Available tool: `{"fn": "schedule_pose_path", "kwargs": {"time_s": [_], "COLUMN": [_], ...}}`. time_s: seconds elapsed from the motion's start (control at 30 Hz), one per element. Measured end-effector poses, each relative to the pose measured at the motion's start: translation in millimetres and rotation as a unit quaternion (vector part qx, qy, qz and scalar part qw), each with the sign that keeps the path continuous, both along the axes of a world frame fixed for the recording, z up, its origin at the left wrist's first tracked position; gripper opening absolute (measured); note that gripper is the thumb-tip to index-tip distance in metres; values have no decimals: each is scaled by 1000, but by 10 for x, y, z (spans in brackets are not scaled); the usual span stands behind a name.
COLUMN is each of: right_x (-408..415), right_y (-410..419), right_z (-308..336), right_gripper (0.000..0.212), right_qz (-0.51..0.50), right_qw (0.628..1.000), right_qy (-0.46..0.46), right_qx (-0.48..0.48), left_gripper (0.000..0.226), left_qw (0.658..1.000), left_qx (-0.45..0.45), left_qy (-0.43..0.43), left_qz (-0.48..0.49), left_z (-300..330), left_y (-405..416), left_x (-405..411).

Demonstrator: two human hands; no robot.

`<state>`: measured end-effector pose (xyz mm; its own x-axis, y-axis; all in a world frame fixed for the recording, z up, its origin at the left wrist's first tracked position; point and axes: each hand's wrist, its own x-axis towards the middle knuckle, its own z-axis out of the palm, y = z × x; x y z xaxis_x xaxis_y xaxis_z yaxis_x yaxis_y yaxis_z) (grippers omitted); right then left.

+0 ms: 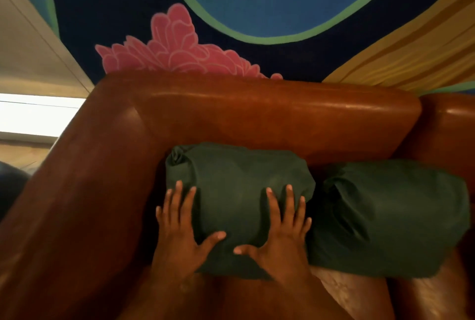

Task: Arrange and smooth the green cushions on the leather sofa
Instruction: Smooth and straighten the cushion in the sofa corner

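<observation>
Green fabric, dark and matte, covers both cushions; no label or writing can be read on them. One left cushion (pixel 239 191) lies in the sofa (pixel 257 114) corner, its cover twisted at 10 o'clock. Another right cushion (pixel 390 216) touches it at 3 o'clock, with deep folds. Both the left hand (pixel 180 232) and right hand (pixel 280 232) press flat on the left cushion, fingers spread wide, holding nothing.

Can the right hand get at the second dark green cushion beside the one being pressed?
Probably yes: the right hand lies flat on the near dark green cushion, right next to the second dark green cushion, with nothing between.
</observation>
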<state>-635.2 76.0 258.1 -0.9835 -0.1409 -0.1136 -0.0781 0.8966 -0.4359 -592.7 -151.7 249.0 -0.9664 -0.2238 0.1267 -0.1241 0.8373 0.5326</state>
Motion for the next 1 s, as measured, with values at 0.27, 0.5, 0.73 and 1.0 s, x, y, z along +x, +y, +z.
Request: {"fn": "schedule_pose_path", "kwargs": {"time_s": [0.27, 0.5, 0.73, 1.0], "right_x": [-168, -441, -683, -858], "right_y": [-185, -330, -476, -566], "right_z": [3, -24, -150, -340], "right_gripper": [168, 171, 174, 173], "right_qz": [29, 37, 13, -7], "right_qw": [983, 963, 930, 909], "right_qy": [-161, -246, -336, -379], "right_qx": [80, 103, 150, 171], "left_gripper": [152, 160, 164, 155], "left_qw": [944, 933, 920, 904], "left_qx": [-202, -189, -160, -165], "left_qy": [-165, -229, -297, -339], "left_qz": [-201, -204, -202, -203], "left_z": [-170, -352, -610, -682], "left_y": [-41, -55, -63, -49], "left_x": [-97, -372, -593, -770]}}
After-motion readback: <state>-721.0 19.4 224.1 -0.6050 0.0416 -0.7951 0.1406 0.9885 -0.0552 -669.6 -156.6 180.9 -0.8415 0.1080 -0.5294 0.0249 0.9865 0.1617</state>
